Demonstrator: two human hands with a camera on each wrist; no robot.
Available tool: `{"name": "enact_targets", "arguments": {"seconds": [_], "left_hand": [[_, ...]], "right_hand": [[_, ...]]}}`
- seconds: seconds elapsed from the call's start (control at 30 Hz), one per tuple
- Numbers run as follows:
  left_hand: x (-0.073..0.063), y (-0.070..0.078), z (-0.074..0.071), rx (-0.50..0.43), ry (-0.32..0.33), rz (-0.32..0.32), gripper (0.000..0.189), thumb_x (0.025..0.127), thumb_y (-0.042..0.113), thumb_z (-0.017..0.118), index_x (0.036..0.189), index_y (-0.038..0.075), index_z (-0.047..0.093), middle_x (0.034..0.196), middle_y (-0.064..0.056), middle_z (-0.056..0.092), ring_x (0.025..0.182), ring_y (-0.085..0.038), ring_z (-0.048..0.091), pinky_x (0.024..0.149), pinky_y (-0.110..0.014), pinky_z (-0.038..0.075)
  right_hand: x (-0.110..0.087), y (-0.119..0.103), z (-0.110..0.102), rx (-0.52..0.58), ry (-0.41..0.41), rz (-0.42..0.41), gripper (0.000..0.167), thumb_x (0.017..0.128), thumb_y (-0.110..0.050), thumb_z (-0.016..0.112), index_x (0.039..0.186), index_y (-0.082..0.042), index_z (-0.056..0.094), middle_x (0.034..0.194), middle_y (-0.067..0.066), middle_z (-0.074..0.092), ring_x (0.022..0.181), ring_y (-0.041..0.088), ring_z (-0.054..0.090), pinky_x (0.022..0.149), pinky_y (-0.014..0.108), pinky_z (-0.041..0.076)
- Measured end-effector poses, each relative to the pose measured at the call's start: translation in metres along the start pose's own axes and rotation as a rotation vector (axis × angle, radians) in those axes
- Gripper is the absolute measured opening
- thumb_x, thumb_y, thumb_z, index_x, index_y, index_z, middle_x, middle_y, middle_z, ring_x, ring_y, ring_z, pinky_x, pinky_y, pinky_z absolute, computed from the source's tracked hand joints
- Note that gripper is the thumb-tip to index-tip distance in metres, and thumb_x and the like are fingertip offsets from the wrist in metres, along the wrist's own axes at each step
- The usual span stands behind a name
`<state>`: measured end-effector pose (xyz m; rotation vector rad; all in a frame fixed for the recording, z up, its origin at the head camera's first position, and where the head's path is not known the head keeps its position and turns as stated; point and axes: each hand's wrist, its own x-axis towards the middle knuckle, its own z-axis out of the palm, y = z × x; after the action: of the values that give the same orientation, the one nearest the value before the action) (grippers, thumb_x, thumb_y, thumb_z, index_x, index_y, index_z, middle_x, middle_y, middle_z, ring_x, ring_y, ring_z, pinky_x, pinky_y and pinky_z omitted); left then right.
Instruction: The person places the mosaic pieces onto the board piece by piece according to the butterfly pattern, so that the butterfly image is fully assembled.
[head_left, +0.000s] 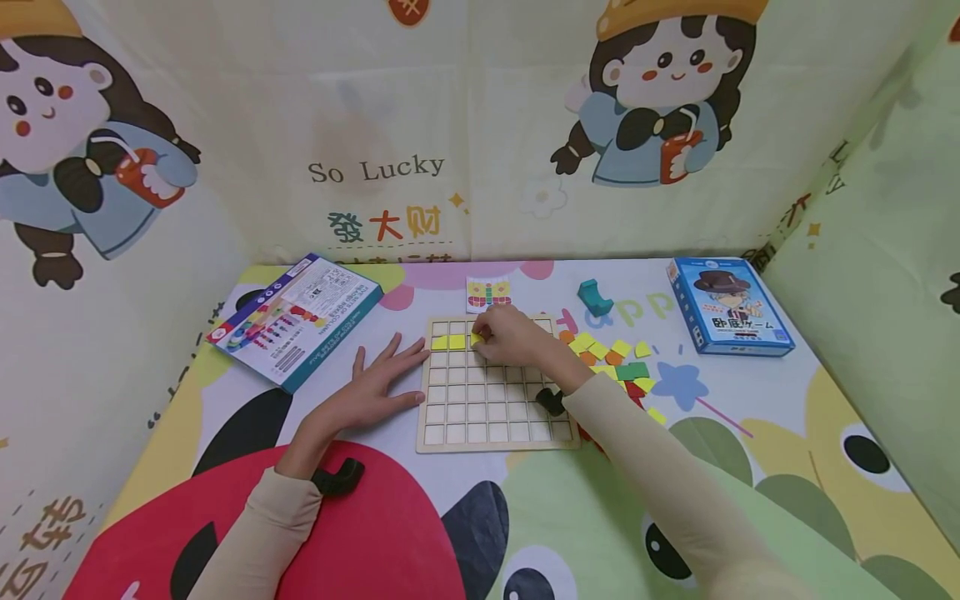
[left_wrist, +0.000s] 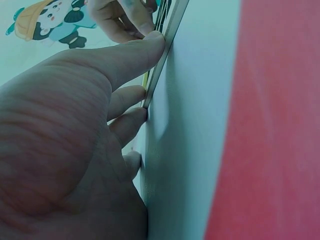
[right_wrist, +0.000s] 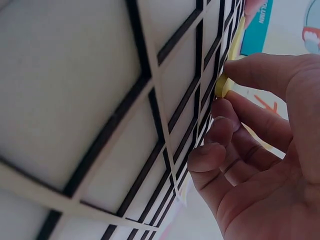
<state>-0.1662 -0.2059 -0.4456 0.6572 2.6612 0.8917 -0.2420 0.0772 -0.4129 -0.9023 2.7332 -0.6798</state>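
- The right hand (head_left: 512, 335) is pinching one yellow tile (right_wrist: 221, 86) between thumb and fingertips, over the far part of the grid board (head_left: 455, 414).
- The pinched tile is being held at the third cell from the left, second row from the grid board's far edge; whether it is touching the cell cannot be told.
- The left hand (head_left: 375, 387) is extending its fingers, spread and gripping nothing; its fingertips are touching the grid board's left edge.
- Two placed yellow tiles (head_left: 447, 342) are occupying the first two cells of that row on the grid board.
- Loose tiles (head_left: 632, 372) in yellow, orange, green and red are lying along the grid board's right side.
- A picture card (head_left: 488, 293) is lying just beyond the grid board's far edge.
- A green block (head_left: 595, 297) is resting beyond the grid board's far right corner.
- A white-and-purple box (head_left: 300, 321) is lying obliquely left of the grid board.
- A blue box (head_left: 731, 307) is lying well to the grid board's right.
- The worktop (head_left: 465, 479) is supporting the grid board.
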Motion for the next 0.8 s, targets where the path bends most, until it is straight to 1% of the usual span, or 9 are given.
{"name": "enact_targets", "arguments": {"seconds": [0.23, 0.47, 0.67, 0.8], "left_hand": [[0.000, 0.001, 0.000, -0.003, 0.000, 0.002, 0.079, 0.097, 0.038, 0.074, 0.165, 0.021, 0.039, 0.178, -0.005, 0.025, 0.168, -0.040, 0.001, 0.122, -0.078, -0.018], [0.000, -0.001, 0.001, 0.004, 0.001, -0.001, 0.079, 0.097, 0.038, 0.074, 0.166, 0.022, 0.039, 0.178, -0.004, 0.025, 0.168, -0.040, 0.001, 0.122, -0.078, -0.018], [0.001, -0.003, 0.002, 0.011, 0.001, -0.004, 0.080, 0.097, 0.039, 0.074, 0.166, 0.023, 0.038, 0.179, -0.004, 0.025, 0.168, -0.039, 0.000, 0.122, -0.078, -0.018], [0.001, -0.002, 0.002, 0.011, -0.001, -0.007, 0.080, 0.097, 0.040, 0.074, 0.166, 0.024, 0.038, 0.179, -0.004, 0.025, 0.168, -0.039, 0.000, 0.122, -0.078, -0.018]], "right_hand": [[0.001, -0.003, 0.002, -0.006, 0.009, 0.000, 0.027, 0.097, -0.015, 0.075, 0.118, 0.002, 0.077, 0.107, 0.012, 0.078, 0.101, 0.023, 0.069, 0.097, 0.038, 0.060], [0.001, -0.003, 0.003, -0.007, 0.018, -0.001, 0.026, 0.096, -0.016, 0.077, 0.116, 0.000, 0.079, 0.106, 0.011, 0.079, 0.100, 0.022, 0.068, 0.096, 0.038, 0.060], [-0.003, -0.002, 0.001, 0.016, 0.003, -0.028, 0.027, 0.097, -0.016, 0.077, 0.119, -0.001, 0.079, 0.107, 0.011, 0.078, 0.099, 0.021, 0.067, 0.090, 0.034, 0.058], [-0.012, 0.003, -0.006, 0.053, 0.012, -0.032, 0.027, 0.098, -0.015, 0.074, 0.121, -0.001, 0.077, 0.107, 0.011, 0.077, 0.090, 0.020, 0.066, 0.083, 0.032, 0.057]]}}
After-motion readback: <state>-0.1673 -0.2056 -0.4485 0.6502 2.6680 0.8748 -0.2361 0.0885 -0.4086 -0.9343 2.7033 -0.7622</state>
